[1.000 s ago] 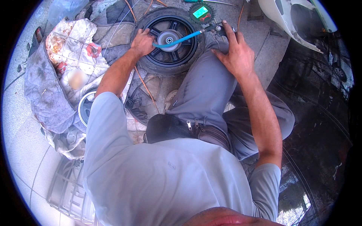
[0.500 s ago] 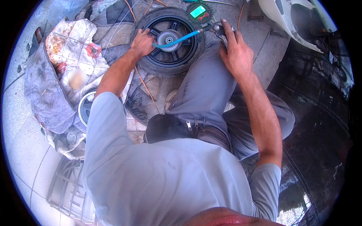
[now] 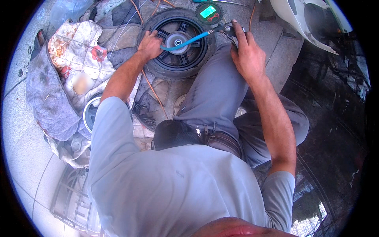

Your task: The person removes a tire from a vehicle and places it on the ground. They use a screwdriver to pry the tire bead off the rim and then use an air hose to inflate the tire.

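Observation:
A black wheel with a tyre (image 3: 179,70) lies flat in front of me. At its left side my left hand (image 3: 149,45) is closed round the end of a blue air hose (image 3: 189,41); the hose tip and any valve are hidden under the fingers. The hose arcs over the hub to a tyre inflator (image 3: 226,28), which my right hand (image 3: 249,55) grips above my knee. Its round digital gauge (image 3: 208,13), with a lit green screen, sits just beyond the tyre's far right edge.
Stained cloths (image 3: 81,51) and a grey towel (image 3: 51,98) lie to the left. A white-rimmed round container (image 3: 87,114) stands by my left elbow. An orange cord (image 3: 154,93) runs under the wheel. A pale curved panel (image 3: 300,25) is at far right; a metal rack (image 3: 75,201) at lower left.

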`<action>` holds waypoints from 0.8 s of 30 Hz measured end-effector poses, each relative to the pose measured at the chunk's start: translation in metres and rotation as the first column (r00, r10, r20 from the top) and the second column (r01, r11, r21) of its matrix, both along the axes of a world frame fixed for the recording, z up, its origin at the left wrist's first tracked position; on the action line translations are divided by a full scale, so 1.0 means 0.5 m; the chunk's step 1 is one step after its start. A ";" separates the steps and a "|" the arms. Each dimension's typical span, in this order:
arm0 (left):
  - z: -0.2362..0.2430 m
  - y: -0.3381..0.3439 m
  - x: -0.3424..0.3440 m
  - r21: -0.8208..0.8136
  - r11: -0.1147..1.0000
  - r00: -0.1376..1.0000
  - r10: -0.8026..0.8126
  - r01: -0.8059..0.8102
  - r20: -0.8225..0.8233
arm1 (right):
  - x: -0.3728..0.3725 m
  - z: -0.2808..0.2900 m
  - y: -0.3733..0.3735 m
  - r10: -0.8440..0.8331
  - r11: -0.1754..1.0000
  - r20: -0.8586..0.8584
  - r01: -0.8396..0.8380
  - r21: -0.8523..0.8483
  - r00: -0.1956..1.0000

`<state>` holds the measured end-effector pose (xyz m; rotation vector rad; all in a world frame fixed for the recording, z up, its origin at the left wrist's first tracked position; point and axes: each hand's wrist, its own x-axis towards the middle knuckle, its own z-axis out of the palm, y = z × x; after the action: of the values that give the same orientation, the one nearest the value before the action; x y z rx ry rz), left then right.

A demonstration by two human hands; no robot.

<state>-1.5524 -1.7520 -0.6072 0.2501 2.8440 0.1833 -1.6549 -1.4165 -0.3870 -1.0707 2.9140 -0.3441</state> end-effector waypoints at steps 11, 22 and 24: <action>0.003 0.002 -0.004 0.001 1.000 1.000 -0.002 0.002 0.014 | 0.000 0.001 0.000 -0.006 1.000 -0.012 0.006 0.000 1.000; -0.003 0.003 0.001 -0.021 1.000 1.000 -0.013 0.013 0.006 | -0.001 0.002 -0.002 0.000 1.000 -0.015 0.000 0.006 1.000; 0.002 0.004 -0.001 -0.016 1.000 1.000 -0.013 0.014 0.011 | 0.000 0.001 0.000 -0.004 1.000 -0.020 0.004 0.005 1.000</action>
<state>-1.5530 -1.7500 -0.6062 0.2639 2.8306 0.1586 -1.6547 -1.4166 -0.3866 -1.0743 2.9326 -0.3283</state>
